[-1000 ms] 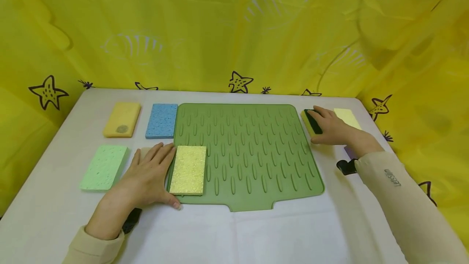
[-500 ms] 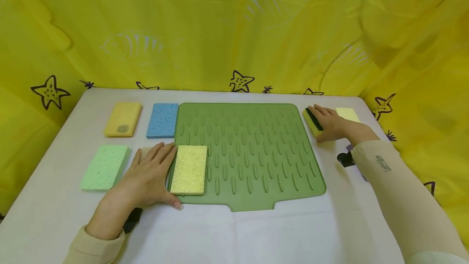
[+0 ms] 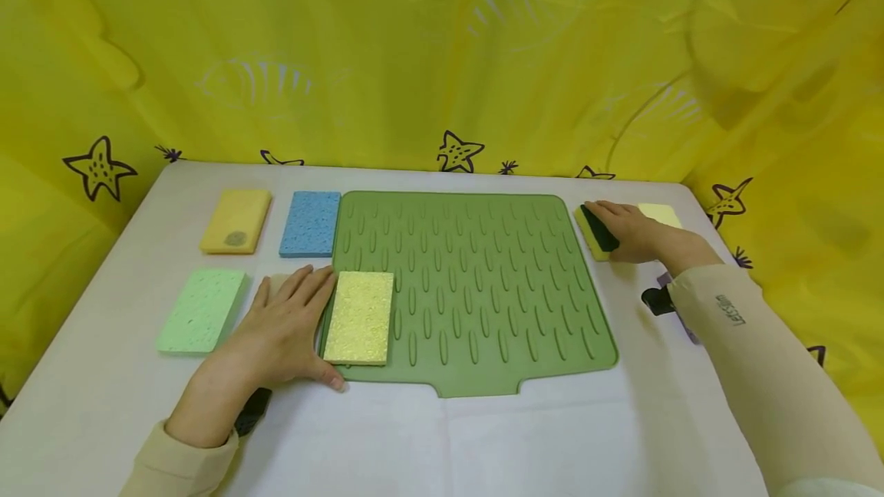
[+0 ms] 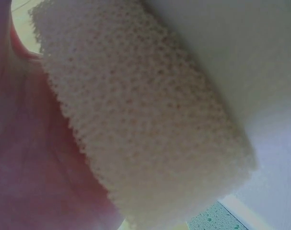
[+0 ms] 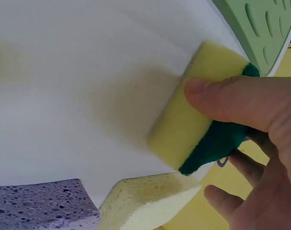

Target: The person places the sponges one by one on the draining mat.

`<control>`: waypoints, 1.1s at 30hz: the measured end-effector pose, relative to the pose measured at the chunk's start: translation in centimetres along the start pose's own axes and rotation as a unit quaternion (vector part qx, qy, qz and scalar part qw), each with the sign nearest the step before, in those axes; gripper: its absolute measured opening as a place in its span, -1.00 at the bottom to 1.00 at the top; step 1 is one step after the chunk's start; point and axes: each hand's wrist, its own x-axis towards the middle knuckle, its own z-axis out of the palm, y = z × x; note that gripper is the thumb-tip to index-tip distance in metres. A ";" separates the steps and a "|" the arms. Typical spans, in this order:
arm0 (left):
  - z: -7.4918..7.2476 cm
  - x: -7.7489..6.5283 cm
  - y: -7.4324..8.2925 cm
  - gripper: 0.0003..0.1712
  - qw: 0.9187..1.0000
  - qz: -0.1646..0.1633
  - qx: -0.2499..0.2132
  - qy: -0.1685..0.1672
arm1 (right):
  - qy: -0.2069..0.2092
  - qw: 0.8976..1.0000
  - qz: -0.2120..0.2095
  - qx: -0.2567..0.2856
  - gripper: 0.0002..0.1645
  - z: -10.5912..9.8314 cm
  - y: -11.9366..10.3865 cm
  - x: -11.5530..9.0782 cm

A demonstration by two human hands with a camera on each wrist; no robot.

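Here we see a yellow curtain (image 3: 387,75) behind the white table (image 3: 525,443), which bears a green ribbed mat (image 3: 476,282). Next in size come 2 hands. We see the left hand (image 3: 286,336) spread flat, fingers extended, over a beige sponge (image 4: 145,115) just left of the mat; the right hand (image 3: 631,235) grips a scrub sponge (image 5: 191,127) between thumb and fingers, just beyond the mat's right edge. Among the other 6 sponges, we find the speckled sponge (image 3: 359,317) flat on the mat's near left corner, the green sponge (image 3: 203,313) left of the left hand, the tan sponge (image 3: 235,221) behind that, and the blue sponge (image 3: 311,225) beside the mat's far left edge. Near the right hand, we make out the purple sponge (image 5: 44,206) and pale sponge (image 5: 140,201), both partly hidden in the head view.
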 end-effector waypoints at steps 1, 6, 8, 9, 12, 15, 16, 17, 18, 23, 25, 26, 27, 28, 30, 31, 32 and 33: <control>0.0 0.0 0.0 0.76 1.000 0.000 0.000 0.000 | 0.006 1.000 0.000 0.001 0.12 0.0 0.0 0.0; -0.1 -0.1 0.1 0.74 1.000 0.005 -0.002 0.005 | 0.021 1.000 0.008 -0.004 0.14 0.2 -0.2 -0.2; -0.1 -0.1 0.1 0.73 1.000 0.005 -0.002 0.006 | 0.027 1.000 0.009 -0.005 0.14 0.2 -0.2 -0.3; -0.1 -0.1 0.1 0.73 1.000 0.005 -0.002 0.006 | 0.028 1.000 0.009 -0.006 0.15 0.2 -0.3 -0.3; -0.1 -0.1 0.2 0.72 1.000 0.003 -0.003 0.003 | 0.039 0.999 0.006 -0.009 0.14 0.2 -0.3 -0.4; -0.2 -0.1 0.2 0.73 1.000 0.004 -0.003 0.002 | 0.049 0.999 0.001 -0.013 0.14 0.0 -0.4 -0.5; -0.2 -0.1 0.2 0.73 1.000 0.004 -0.002 0.004 | 0.054 0.998 -0.002 -0.016 0.14 -0.1 -0.4 -0.5; -0.2 -0.1 0.1 0.73 1.000 0.004 -0.002 0.003 | 0.060 0.998 -0.006 -0.018 0.14 -0.2 -0.5 -0.6; -0.2 -0.1 0.1 0.73 1.000 0.004 -0.001 0.003 | 0.065 0.998 -0.009 -0.020 0.14 -0.2 -0.5 -0.6; -0.2 0.1 0.0 0.74 1.000 0.000 0.000 -0.003 | 0.085 0.996 -0.012 -0.029 0.13 -0.5 -0.5 -1.1; -0.1 0.2 0.0 0.74 1.000 0.001 0.000 -0.002 | 0.086 0.996 -0.006 -0.020 0.14 -0.6 -0.5 -1.4; -0.1 0.2 0.0 0.74 1.000 0.003 -0.001 0.000 | 0.088 0.996 -0.006 -0.013 0.14 -0.7 -0.7 -1.5; -0.1 0.2 0.0 0.74 1.000 0.002 0.000 -0.001 | 0.088 0.996 -0.005 -0.002 0.15 -0.7 -0.9 -1.6; -0.1 0.2 0.0 0.75 1.000 0.004 -0.001 0.002 | 0.089 0.996 -0.006 0.007 0.15 -0.7 -1.2 -1.7; -0.1 0.1 0.0 0.75 1.000 0.003 0.000 0.002 | 0.092 0.996 -0.011 0.021 0.14 -0.7 -1.8 -1.8; -0.1 0.1 -0.1 0.75 1.000 0.002 -0.001 0.002 | 0.095 0.995 -0.014 0.026 0.13 -0.6 -2.2 -1.8; 0.0 0.1 -0.1 0.75 1.000 0.002 -0.002 0.002 | 0.101 0.994 -0.018 0.029 0.12 -0.6 -2.5 -1.9; 0.0 0.0 -0.1 0.75 1.000 0.001 -0.002 0.001 | 0.104 0.994 -0.018 0.033 0.12 -0.5 -2.9 -2.0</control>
